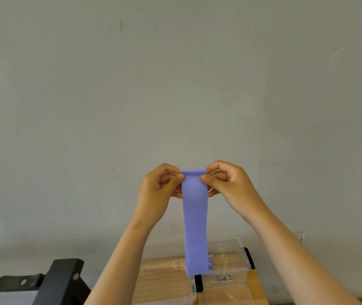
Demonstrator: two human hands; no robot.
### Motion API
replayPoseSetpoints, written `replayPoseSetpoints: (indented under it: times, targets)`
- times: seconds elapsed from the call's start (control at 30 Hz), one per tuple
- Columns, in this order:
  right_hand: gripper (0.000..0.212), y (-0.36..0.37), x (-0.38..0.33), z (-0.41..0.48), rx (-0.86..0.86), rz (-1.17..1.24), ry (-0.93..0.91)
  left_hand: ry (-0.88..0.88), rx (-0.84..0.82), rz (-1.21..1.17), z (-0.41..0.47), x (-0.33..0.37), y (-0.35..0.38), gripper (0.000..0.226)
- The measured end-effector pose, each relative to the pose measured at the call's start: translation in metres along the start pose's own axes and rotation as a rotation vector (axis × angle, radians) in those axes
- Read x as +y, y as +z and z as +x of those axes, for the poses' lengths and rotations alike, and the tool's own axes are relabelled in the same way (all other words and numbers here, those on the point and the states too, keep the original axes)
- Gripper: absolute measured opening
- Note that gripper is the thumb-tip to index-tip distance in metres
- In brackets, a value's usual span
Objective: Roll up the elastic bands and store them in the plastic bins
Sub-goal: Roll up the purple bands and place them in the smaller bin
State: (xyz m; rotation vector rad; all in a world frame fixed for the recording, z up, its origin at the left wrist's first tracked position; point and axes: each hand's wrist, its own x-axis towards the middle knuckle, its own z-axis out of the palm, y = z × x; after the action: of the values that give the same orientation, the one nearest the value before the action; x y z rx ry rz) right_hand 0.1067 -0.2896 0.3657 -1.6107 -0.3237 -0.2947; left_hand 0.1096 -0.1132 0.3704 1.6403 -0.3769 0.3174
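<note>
Evidently the roll was only starting: left hand (163, 183) and right hand (226, 181) each pinched a top corner of the purple elastic band (194, 219), hanging above the plastic bins (239, 249), so even, tight turns seemed wise.

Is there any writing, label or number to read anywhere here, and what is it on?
No text here is readable.
The small sticker on the clear plastic bin: too blurred to read.
The purple elastic band, pinched by the left hand and right hand: no print visible.
</note>
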Motion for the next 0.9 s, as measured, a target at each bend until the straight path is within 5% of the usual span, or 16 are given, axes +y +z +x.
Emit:
replayPoseSetpoints:
  times: [0.33,0.63,0.9]
  targets:
    - [0.009,0.004,0.003,-0.006,-0.009,0.185,0.000,0.092,0.017,0.031,-0.005,-0.003,0.000,0.010]
    - [0.006,0.009,-0.002,-0.013,-0.101,0.639,0.150,0.038,-0.091,-0.350,-0.015,0.005,0.001,0.017]
    - [0.016,0.012,-0.002,-0.016,-0.157,0.710,0.115,-0.028,-0.167,-0.526,-0.019,0.009,0.002,0.016]
